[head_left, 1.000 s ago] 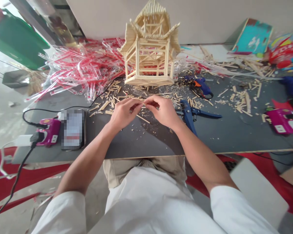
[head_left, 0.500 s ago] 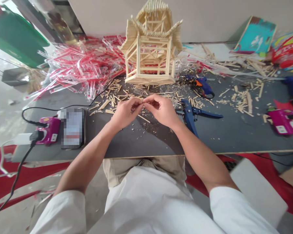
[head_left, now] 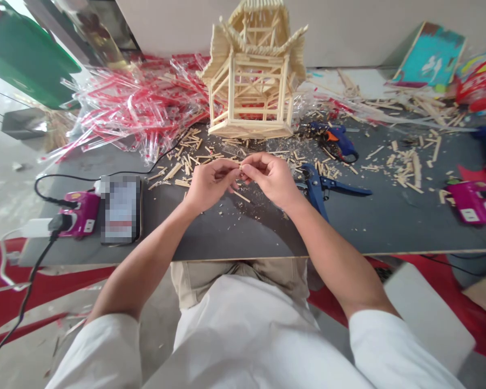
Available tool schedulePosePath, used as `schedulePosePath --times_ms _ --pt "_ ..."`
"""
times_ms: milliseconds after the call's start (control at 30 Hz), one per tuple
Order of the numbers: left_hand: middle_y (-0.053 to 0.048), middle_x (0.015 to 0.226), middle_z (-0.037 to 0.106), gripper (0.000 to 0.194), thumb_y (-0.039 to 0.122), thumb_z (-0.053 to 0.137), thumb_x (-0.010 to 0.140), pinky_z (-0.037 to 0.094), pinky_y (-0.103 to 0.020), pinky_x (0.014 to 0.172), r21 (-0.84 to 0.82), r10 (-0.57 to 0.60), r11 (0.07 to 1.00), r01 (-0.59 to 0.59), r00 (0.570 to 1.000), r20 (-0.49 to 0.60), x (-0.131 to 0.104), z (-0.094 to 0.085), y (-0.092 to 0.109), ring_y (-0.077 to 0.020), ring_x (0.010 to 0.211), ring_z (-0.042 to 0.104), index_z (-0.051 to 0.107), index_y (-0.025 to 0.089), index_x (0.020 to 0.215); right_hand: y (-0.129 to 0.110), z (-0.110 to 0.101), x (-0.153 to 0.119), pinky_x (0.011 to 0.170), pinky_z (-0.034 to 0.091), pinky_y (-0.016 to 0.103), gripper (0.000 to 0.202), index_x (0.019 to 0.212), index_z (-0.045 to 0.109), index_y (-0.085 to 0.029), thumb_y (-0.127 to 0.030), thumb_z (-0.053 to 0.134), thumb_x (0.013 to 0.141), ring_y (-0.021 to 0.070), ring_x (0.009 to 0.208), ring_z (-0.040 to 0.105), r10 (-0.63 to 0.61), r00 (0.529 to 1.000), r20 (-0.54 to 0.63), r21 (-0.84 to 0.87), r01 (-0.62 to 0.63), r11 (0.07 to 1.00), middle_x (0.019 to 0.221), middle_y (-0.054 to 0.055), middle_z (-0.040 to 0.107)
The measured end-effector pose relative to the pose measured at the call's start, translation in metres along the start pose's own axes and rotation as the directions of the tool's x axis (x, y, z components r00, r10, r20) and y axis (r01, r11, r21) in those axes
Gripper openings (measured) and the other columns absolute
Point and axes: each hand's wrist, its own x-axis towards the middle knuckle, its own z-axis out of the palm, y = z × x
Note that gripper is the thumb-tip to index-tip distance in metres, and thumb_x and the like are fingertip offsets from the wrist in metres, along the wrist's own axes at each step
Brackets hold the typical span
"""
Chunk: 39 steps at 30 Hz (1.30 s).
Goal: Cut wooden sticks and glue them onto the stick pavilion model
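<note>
My left hand (head_left: pixel 211 183) and my right hand (head_left: pixel 270 180) meet fingertip to fingertip over the grey tabletop, both pinched closed. Something tiny and pale seems to sit between the fingertips, too small to make out. Just beyond them stands a pavilion model (head_left: pixel 251 81) built from thin wooden sticks, with ribbed, upturned roofs. Short cut stick pieces (head_left: pixel 192 141) lie scattered around and behind the hands, and one loose stick (head_left: pixel 242 196) rests below them. Close to my right wrist lies a blue-handled cutter (head_left: pixel 316 189), partly covered by my forearm.
Red-and-clear plastic wrappers (head_left: pixel 146 108) are heaped at back left. A phone (head_left: pixel 120 210) lies beside a purple power adapter (head_left: pixel 79 214) with cables at left. A blue glue gun (head_left: pixel 338 141) rests behind the cutter. Another purple adapter (head_left: pixel 472 201) sits at right.
My hands stay together in nearly the same place; the right fingers have shifted slightly and the left fingers show more below. The view has tilted a little.
</note>
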Motion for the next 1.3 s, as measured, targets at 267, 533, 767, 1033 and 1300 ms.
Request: schedulePosePath --times_ms 267,533,767,1033,1300 --pt "-0.007 0.083 0.079 0.032 0.044 0.081 0.092 0.063 -0.024 0.057 0.006 -0.039 0.999 0.039 0.999 0.022 0.0005 -0.0013 0.0048 -0.0134 0.063 0.072 0.076 0.014 0.101 0.0036 -0.002 -0.0024 0.073 0.064 0.032 0.039 0.099 0.075 -0.021 -0.056 0.085 0.085 0.0151 0.074 0.071 0.01 1.0 0.016 -0.012 -0.01 1.0 0.088 0.002 0.076" --pt "-0.007 0.084 0.079 0.029 0.042 0.079 0.094 0.062 -0.024 0.058 0.012 -0.052 0.999 0.052 0.998 0.029 0.0 -0.0021 0.0027 -0.0131 0.064 0.073 0.076 0.014 0.102 0.0068 -0.0012 -0.0021 0.075 0.065 0.034 0.044 0.099 0.075 -0.021 -0.061 0.085 0.083 0.0164 0.076 0.072 0.022 1.0 -0.001 -0.029 -0.022 0.999 0.088 0.002 0.076" --pt "-0.007 0.083 0.079 0.028 0.041 0.077 0.094 0.062 -0.024 0.057 0.027 -0.056 0.998 0.055 0.998 0.022 -0.0001 -0.0018 0.0016 -0.0128 0.062 0.072 0.076 0.014 0.102 0.0074 0.0005 -0.0016 0.076 0.066 0.036 0.045 0.097 0.074 -0.021 -0.061 0.085 0.082 0.0173 0.077 0.072 0.037 0.999 -0.013 -0.015 -0.038 0.999 0.088 0.004 0.076" --pt "-0.007 0.081 0.078 0.033 0.048 0.072 0.097 0.062 -0.025 0.054 0.032 -0.065 0.997 0.064 0.998 0.022 0.0029 -0.0045 -0.0004 -0.0138 0.06 0.072 0.075 0.015 0.097 0.0039 0.0017 -0.0027 0.077 0.067 0.038 0.047 0.096 0.075 -0.021 -0.064 0.084 0.081 0.0183 0.077 0.072 0.046 0.999 -0.02 -0.065 -0.047 0.997 0.089 0.004 0.077" --pt "-0.009 0.083 0.079 0.039 0.051 0.081 0.089 0.063 -0.025 0.057 0.033 -0.093 0.995 0.091 0.993 0.068 0.0031 -0.007 0.0027 -0.0145 0.063 0.073 0.077 0.014 0.097 0.0103 0.0012 -0.0033 0.078 0.068 0.038 0.04 0.098 0.075 -0.02 -0.055 0.086 0.084 0.0184 0.077 0.075 0.032 0.999 -0.001 -0.024 -0.032 0.999 0.089 0.004 0.078"
